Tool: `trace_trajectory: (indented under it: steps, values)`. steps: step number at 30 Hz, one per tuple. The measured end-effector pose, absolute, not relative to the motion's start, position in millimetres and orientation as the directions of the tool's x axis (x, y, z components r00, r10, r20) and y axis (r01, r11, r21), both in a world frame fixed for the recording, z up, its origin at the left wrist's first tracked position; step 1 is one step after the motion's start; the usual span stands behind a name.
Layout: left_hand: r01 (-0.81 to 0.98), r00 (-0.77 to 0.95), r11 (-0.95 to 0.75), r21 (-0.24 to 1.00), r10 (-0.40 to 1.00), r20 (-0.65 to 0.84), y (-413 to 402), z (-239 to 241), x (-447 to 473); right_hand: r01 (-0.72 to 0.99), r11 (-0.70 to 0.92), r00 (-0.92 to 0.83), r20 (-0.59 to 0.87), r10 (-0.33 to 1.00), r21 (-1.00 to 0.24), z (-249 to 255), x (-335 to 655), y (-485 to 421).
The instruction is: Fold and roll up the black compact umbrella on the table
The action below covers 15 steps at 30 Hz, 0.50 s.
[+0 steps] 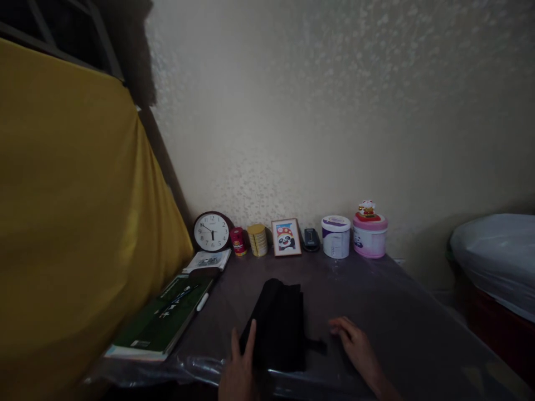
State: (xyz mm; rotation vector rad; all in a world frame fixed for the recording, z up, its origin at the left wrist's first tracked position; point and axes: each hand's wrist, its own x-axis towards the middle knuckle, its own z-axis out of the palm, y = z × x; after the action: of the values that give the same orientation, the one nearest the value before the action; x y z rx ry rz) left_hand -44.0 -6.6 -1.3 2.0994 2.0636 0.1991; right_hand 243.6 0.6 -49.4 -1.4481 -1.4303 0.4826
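Observation:
A folded black fabric bundle, perhaps a pouch or a folded bag, lies near the front edge of the table. From its right side a short dark strap sticks out. My left hand is at the bundle's lower left edge, two fingers stretched out and spread, one fingertip against the fabric. To the right of the strap, apart from it, is my right hand. Its fingers are curled together, and I see nothing between them.
A green book and a white marker lie on the table's left. Along the wall stand a clock, a red tin, a yellow can, a framed panda picture, a dark device and two round containers.

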Motion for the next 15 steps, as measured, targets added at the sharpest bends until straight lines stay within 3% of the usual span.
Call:
trace_trajectory:
  steps: [3,6,8,11,13,15]
  values:
    - [0.98,0.043,-0.023,0.197,0.994,-0.097,-5.7,1.9,-42.1,0.498,0.202,0.229,0.353,0.907,-0.843,-49.8,242.9,0.4]
    - [0.965,0.105,-0.075,0.251,0.989,-0.107,4.3,-1.6,-57.2,0.494,0.225,0.21,0.366,0.906,-0.84,-50.6,243.5,1.2]
    - [0.886,0.166,-0.128,0.445,0.985,-0.047,10.9,-2.9,-67.4,0.491,0.231,0.193,0.364,0.911,-0.84,-51.0,243.9,1.7]
    - [0.566,0.19,-0.123,0.815,0.982,0.017,12.5,1.9,-70.4,0.498,0.225,0.189,0.358,0.915,-0.838,-49.8,244.0,1.3]
    - [0.376,0.2,-0.041,0.926,0.979,-0.038,7.3,9.6,-64.9,0.509,0.225,0.194,0.366,0.91,-0.831,-48.9,244.7,0.4]
    - [0.36,0.247,0.023,0.932,0.962,-0.119,-0.2,18.6,-58.4,0.513,0.232,0.204,0.38,0.902,-0.826,-49.0,246.1,-0.3]
